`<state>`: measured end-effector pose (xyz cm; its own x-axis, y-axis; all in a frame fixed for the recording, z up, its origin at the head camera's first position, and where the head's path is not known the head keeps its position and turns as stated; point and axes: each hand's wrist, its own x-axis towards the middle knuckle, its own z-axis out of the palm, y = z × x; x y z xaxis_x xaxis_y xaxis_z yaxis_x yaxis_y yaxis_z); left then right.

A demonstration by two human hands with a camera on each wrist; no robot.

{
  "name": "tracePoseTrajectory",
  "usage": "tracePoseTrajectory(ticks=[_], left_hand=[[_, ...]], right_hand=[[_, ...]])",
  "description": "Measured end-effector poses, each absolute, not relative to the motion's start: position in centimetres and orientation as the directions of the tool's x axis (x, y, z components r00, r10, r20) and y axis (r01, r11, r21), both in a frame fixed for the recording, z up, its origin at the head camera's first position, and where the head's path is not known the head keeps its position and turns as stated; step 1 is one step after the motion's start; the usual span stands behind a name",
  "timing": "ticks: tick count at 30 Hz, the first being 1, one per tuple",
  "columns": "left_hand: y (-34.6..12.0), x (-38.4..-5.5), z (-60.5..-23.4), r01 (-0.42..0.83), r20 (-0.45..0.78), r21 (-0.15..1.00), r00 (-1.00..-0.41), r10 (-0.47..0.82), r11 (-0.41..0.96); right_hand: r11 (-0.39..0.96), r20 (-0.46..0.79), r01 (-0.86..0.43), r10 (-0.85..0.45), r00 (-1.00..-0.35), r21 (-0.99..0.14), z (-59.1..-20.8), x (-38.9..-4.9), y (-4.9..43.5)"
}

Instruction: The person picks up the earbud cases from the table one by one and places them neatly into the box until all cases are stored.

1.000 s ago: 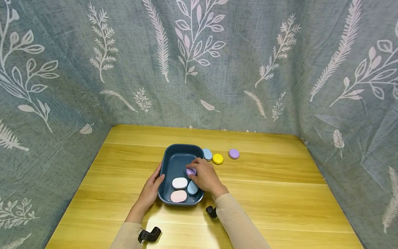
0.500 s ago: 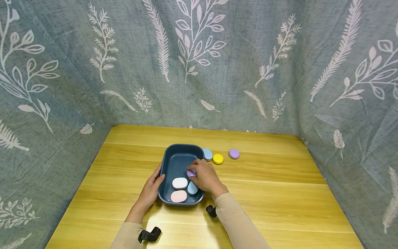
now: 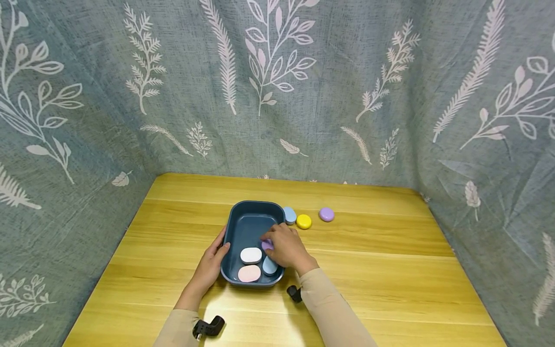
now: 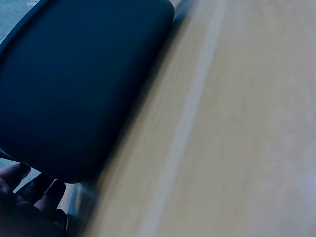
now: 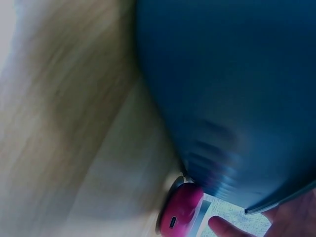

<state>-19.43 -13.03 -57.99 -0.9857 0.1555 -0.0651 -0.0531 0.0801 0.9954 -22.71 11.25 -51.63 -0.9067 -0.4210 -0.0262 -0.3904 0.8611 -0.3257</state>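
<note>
In the head view, a dark blue rectangular tub (image 3: 253,205) stands on the wooden table. My left hand (image 3: 210,264) grips its left wall, thumb at the rim and fingers outside; the left wrist view shows the fingertips (image 4: 54,192) against the tub's underside edge. My right hand (image 3: 287,246) reaches over the right rim and pinches a small purple rounded disc (image 3: 267,245) low inside the tub, partly hidden by the fingers. Beside it lie a light blue teardrop-shaped piece (image 3: 270,266), a white oval piece (image 3: 250,255) and a pink oval piece (image 3: 249,273).
Past the tub's right rim sit a light blue piece (image 3: 289,215), a yellow round piece (image 3: 304,221) and another purple round piece (image 3: 326,214). The right wrist view shows a magenta rounded thing (image 5: 182,212) with a small slot. Patterned curtains (image 3: 277,144) enclose the table.
My right hand has shifted slightly toward the tub's near end with the purple disc. The light blue teardrop piece has slid a little nearer. My left hand has stayed put.
</note>
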Motion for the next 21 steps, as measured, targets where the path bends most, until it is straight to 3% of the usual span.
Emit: tracePoseTrajectory(ticks=[21], left_hand=[[-13.22,-19.5,-58.22,-0.049,-0.061,0.996,-0.985,0.161,0.075]], right_hand=[[0.891,-0.051,-0.371,-0.396,-0.917,-0.263,-51.79,-22.88,10.6]])
